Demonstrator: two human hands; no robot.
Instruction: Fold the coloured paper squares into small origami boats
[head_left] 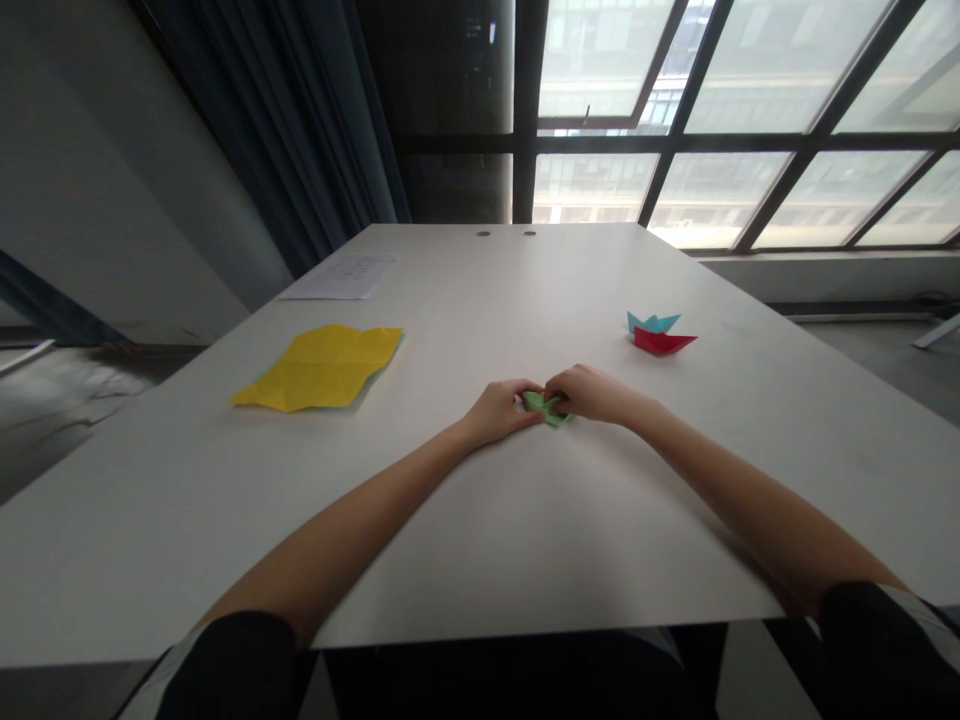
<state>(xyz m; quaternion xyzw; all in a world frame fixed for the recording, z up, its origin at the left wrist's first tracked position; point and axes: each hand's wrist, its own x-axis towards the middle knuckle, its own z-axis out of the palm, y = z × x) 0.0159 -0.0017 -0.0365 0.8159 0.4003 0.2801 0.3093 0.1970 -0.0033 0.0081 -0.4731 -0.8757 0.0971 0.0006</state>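
A small folded piece of green paper (553,410) lies at the middle of the white table, between my two hands. My left hand (498,410) grips its left side, thumb toward me and fingers along the far side. From the right, my right hand (589,393) is closed on the paper with its fingertips pressed into the top. The fingers cover part of the folds. Farther right stand two folded paper boats, a red boat (663,342) in front of a blue boat (652,323).
Creased yellow paper (322,368) lies at the left, with a blue-green sheet showing beneath its edge. Behind it is a printed white sheet (341,277). The white table (525,540) reaches toward windows, and a dark curtain (292,120) hangs at the back left.
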